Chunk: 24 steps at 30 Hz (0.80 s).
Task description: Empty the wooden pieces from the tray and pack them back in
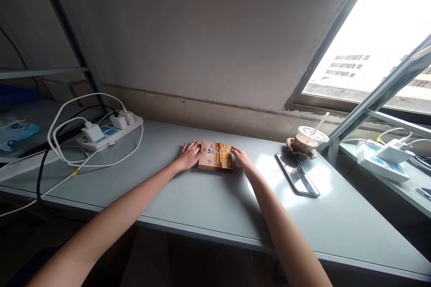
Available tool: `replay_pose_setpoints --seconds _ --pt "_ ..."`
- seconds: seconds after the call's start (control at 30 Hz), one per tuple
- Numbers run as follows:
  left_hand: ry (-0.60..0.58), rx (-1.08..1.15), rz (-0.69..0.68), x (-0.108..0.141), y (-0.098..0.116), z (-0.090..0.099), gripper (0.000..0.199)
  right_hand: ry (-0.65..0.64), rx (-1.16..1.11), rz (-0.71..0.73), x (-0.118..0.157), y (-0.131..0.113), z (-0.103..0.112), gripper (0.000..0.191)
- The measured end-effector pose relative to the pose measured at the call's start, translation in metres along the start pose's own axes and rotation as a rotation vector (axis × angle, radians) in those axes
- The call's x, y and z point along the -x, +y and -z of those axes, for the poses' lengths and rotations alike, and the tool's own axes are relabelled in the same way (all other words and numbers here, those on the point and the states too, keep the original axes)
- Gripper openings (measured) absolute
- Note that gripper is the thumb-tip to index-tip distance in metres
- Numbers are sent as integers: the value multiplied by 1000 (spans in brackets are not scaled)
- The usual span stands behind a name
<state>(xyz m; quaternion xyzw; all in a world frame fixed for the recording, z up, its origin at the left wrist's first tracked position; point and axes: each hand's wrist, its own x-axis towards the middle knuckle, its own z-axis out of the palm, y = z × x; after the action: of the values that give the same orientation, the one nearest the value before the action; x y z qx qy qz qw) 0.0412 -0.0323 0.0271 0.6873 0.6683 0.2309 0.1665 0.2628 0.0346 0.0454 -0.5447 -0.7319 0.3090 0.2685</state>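
A flat orange and brown Chinese chess box [215, 158] lies face up on the grey table, its lettered lid showing. At its left side, my left hand [190, 157] rests with fingers spread on the tabletop and the thumb against the box's edge. My right hand [242, 158] is at the opposite side, fingers stretched toward the box's far right corner. Its fingertips are at or very near the edge; whether they press on it cannot be made out. The box sits between both hands, flat on the table.
A black phone [297, 174] lies to the right, before a lidded drink cup [308, 139] in a cardboard holder. At the left stands a white power strip [109, 133] with plugged-in chargers and looping cables. Metal posts and a window frame the right side.
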Motion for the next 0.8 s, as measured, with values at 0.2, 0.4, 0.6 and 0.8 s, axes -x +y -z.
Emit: replay_pose_setpoints --seconds 0.2,0.4,0.6,0.8 --pt "28 -33 -71 5 7 2 74 -8 -413 38 7 -22 -8 36" --pt "310 506 -243 13 29 10 62 -224 -983 73 14 -38 25 41" --pt "447 793 -363 28 53 19 69 -287 -1043 307 28 -52 39 49" --pt "769 430 -358 27 46 23 56 -249 -915 376 26 -50 30 55"
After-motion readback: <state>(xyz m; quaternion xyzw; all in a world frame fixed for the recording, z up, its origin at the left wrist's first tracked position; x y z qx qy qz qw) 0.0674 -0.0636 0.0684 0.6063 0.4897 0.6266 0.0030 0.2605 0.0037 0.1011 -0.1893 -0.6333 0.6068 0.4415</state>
